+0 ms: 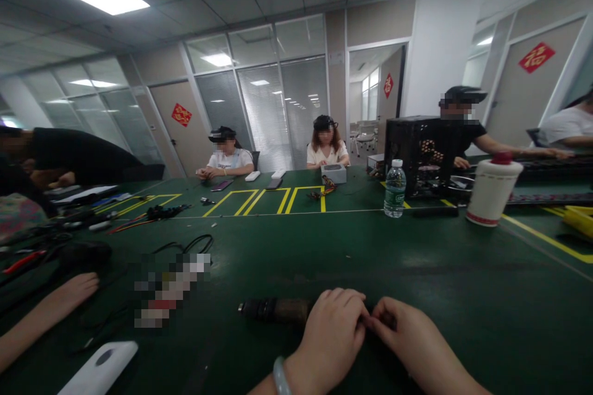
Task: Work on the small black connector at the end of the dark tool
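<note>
A dark electric drill (285, 310) lies on its side on the green table, its chuck pointing left. My left hand (331, 330), with a pale bangle at the wrist, is wrapped over the drill's body and covers its middle. Thumb and fingers of my right hand (410, 330) are pinched together against the left fingertips, at the drill's rear end. Whatever sits in that pinch is too small or hidden to make out.
On the left are a co-worker's forearm and hand (76, 293), a white device (104, 367) and black cables (199, 242). Farther off stand a water bottle (395, 188), a white bottle with a red cap (493, 191) and a black computer case (417, 157). Several people sit around the table.
</note>
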Demonstrator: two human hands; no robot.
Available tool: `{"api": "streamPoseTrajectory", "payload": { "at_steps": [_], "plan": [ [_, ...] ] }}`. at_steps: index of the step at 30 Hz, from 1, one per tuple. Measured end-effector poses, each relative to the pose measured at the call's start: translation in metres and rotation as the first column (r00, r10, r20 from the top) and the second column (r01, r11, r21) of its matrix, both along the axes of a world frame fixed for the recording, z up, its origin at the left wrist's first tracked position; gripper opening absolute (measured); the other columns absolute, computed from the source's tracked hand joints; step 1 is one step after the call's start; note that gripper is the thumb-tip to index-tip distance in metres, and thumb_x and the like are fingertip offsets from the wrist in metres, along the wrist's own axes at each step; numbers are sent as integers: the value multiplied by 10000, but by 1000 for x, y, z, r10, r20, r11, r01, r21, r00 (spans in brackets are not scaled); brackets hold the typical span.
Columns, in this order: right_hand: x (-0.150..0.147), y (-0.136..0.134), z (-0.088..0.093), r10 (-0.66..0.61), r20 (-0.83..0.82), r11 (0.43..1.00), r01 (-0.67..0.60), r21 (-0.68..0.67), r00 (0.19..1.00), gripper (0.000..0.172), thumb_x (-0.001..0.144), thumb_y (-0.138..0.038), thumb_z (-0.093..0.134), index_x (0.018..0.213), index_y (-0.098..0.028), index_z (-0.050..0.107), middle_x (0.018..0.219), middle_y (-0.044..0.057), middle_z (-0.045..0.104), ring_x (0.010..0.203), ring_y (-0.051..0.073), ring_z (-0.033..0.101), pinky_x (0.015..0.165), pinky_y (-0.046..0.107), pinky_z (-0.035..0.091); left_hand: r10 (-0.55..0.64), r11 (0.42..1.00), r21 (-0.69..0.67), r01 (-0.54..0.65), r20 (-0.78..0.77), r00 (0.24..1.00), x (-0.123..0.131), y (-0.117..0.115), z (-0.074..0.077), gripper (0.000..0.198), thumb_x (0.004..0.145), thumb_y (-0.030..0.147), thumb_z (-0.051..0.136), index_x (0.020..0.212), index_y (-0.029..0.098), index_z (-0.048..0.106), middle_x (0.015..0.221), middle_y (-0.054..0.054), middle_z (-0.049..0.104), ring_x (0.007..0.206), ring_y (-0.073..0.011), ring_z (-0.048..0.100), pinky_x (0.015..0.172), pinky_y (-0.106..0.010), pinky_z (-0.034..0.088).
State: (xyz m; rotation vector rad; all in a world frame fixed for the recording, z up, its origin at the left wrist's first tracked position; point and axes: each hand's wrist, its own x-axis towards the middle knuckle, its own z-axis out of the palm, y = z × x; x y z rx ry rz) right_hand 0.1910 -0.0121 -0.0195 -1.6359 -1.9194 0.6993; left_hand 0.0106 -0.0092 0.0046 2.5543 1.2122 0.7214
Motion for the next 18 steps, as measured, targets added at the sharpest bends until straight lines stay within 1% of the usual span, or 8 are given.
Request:
{"api": "streamPoseTrajectory", "payload": {
  "at_steps": [3, 6, 7, 8, 12, 15, 17, 18],
  "plan": [
    [-3, -4, 6, -8, 87, 995, -1, 99, 996, 120, 860, -278, 604, 771, -231, 669, 769, 3, 652, 695, 184, 613, 613, 259, 403, -6, 1000, 4, 6, 6, 1000, -1, -1, 2, 218, 837, 82, 564, 995, 233, 572, 1186, 13, 604, 1060, -203, 544, 928, -383, 419],
    [-4, -7, 10, 13, 119, 978, -37, 205, 993, 102, 855, -208, 571, 797, -211, 654, 1050, 43, 619, 766, 177, 618, 681, 269, 439, 16, 1000, 9, -16, 18, 1000, -1, -3, 3, 288, 817, 73, 559, 1050, 241, 549, 1213, 5, 591, 1072, -207, 545, 943, -392, 423],
    [-4, -7, 10, 31, 121, 974, -57, 220, 992, 102, 857, -187, 552, 830, -207, 648, 1119, 52, 594, 786, 176, 620, 697, 269, 447, 23, 1000, 13, -23, 20, 1000, -1, -3, 3, 299, 810, 74, 562, 1059, 240, 544, 1221, 2, 586, 1085, -207, 541, 960, -394, 418],
    [-3, -6, 10, 51, 125, 972, -78, 222, 991, 112, 859, -170, 534, 867, -206, 640, 1135, 56, 587, 800, 177, 621, 710, 271, 452, 28, 999, 22, -28, 19, 999, -1, -4, 2, 309, 805, 78, 569, 1067, 238, 539, 1234, -2, 580, 1106, -207, 533, 986, -396, 407],
    [-7, -4, 8, 98, 179, 969, -135, 209, 979, 154, 859, -114, 485, 923, -200, 597, 910, 45, 623, 804, 199, 613, 730, 294, 445, 7, 997, 78, -7, -2, 1000, -2, -6, 5, 335, 816, 124, 602, 1122, 236, 527, 1297, -14, 546, 1212, -195, 474, 1130, -410, 274],
    [-8, -1, 11, 108, 206, 963, -154, 221, 972, 146, 854, -100, 478, 895, -192, 584, 902, 55, 620, 802, 202, 607, 728, 300, 442, -18, 995, 100, 16, 14, 1000, -3, -8, 11, 389, 829, 172, 626, 1194, 240, 510, 1292, -17, 552, 1250, -192, 451, 1172, -418, 201],
    [2, 3, 12, 104, 217, 964, -152, 217, 971, 121, 865, -123, 487, 875, -195, 583, 896, 54, 619, 795, 204, 607, 723, 305, 445, -27, 993, 114, 22, 44, 999, -5, -9, 14, 452, 831, 193, 638, 1254, 245, 488, 1298, -14, 550, 1280, -199, 427, 1181, -430, 178],
    [12, 5, 11, 90, 222, 966, -139, 218, 971, 105, 878, -149, 495, 869, -198, 587, 895, 54, 620, 790, 207, 609, 719, 311, 447, -31, 992, 120, 24, 59, 998, -6, -9, 16, 476, 834, 196, 637, 1279, 247, 475, 1308, -12, 544, 1296, -201, 412, 1184, -437, 171]
  ]
}}
